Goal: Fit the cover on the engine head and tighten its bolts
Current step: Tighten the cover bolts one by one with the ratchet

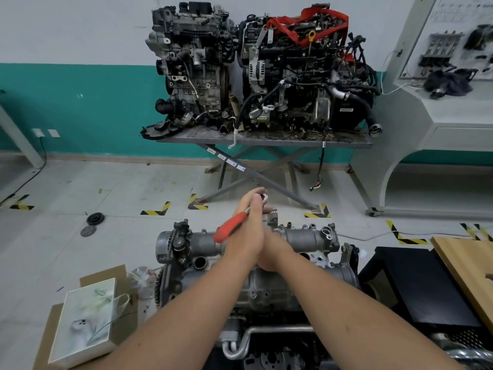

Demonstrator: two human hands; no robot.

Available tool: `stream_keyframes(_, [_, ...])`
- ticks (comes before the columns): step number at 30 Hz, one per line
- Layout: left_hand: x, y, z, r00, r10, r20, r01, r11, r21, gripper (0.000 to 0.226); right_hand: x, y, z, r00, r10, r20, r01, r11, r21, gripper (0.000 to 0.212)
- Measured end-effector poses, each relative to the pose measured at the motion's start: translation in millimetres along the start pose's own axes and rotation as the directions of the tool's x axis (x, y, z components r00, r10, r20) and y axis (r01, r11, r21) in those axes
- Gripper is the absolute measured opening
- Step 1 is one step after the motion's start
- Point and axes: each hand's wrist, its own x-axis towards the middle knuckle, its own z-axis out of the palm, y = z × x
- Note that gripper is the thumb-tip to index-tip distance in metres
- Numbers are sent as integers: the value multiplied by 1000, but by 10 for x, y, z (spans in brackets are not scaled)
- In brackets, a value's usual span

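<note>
Cover (301, 237) sits on top of the engine head (266, 287), bottom centre of the view, long axis left-right across the frame. Timing end with the pulley and sprocket is at the left, and a round open port (326, 232) is at the right end. Several bolt bosses stand up along the cover's far edge.

Ratchet wrench (234, 225) has a red-orange handle and a chrome head. Its long axis runs diagonally: the handle end points low and left, the head points up and right, away from the camera, over the far edge of the cover. The head sits at the fingertips, just above a bracket (272, 216) at the cover's back edge. Can't tell whether the socket is seated on a bolt.

Left hand (249, 233) lies along the wrench, fingers stretched toward the head and thumb on top. The handle sticks out below the palm, so it's holding the wrench loosely, not fisted. Right hand (274, 249) is tucked against and partly behind the left one, over the cover's middle. Its fingers are hidden, so can't tell its grip.

Behind, two full engines (253, 65) stand on a scissor-leg table (266, 141). A white box (85, 319) on cardboard is at lower left.
</note>
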Motion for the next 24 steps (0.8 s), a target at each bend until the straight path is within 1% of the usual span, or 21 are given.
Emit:
stream_keyframes(1, [23, -7, 17, 996, -75, -36, 72, 994, -76, 30, 27, 29, 15, 999, 35, 8, -35, 999, 13, 42])
stream_keyframes(2, [41, 38, 14, 984, -167, -59, 157, 976, -153, 30, 12, 29, 25, 999, 33, 8, -33, 999, -6, 40])
stream_keyframes(3, [57, 68, 0, 968, -245, -51, 223, 938, -267, 30, 7, 35, 45, 999, 15, -36, -15, 1000, -15, 38])
stream_keyframes(5, [112, 140, -17, 936, -352, -21, 322, 877, -357, 33, 5, 58, 86, 997, 50, -56, -49, 999, 15, 38])
stream_keyframes(6, [135, 186, -36, 927, -374, -14, 350, 880, -323, 37, 7, 61, 99, 996, 61, -66, -59, 998, 28, 39])
stream_keyframes(8, [224, 218, -78, 911, -413, 3, 405, 892, -200, 43, 7, 74, 117, 994, 82, -74, -74, 991, 110, 37])
stream_keyframes(10, [315, 300, -125, 890, -452, 65, 456, 887, -79, 33, -5, 79, 128, 991, 94, -100, -76, 982, 174, 26])
stream_keyframes(12, [376, 405, -162, 861, -490, 136, 478, 871, 114, 28, -46, 53, 125, 991, 89, -102, -68, 980, 189, 18])
stream_keyframes(15, [453, 552, -192, 835, -513, 201, 385, 803, 455, 24, -69, 29, 135, 988, 81, -133, -61, 987, 151, 26])
stream_keyframes(17, [524, 632, -169, 826, -517, 226, 263, 707, 657, 22, -66, 13, 124, 992, 63, -113, -50, 992, 115, 28])
stream_keyframes(18, [557, 669, -148, 833, -504, 229, 184, 643, 743, 24, -62, 9, 113, 995, 53, -89, -43, 993, 107, 27])
stream_keyframes(20, [608, 701, -109, 861, -434, 265, -37, 466, 884, 26, -66, -5, 73, 998, 39, -48, -34, 994, 105, 22])
stream_keyframes(21, [615, 701, -85, 870, -388, 306, -166, 354, 921, 22, -64, -9, 64, 999, 31, -36, -27, 993, 113, 22])
stream_keyframes(22, [594, 689, -67, 873, -340, 349, -282, 231, 931, 18, -62, -5, 58, 999, 22, -24, -19, 992, 122, 23])
stream_keyframes(24, [485, 616, -71, 881, -216, 420, -428, 8, 904, 13, -93, -20, 28, 1000, 2, -11, -1, 996, 85, 21])
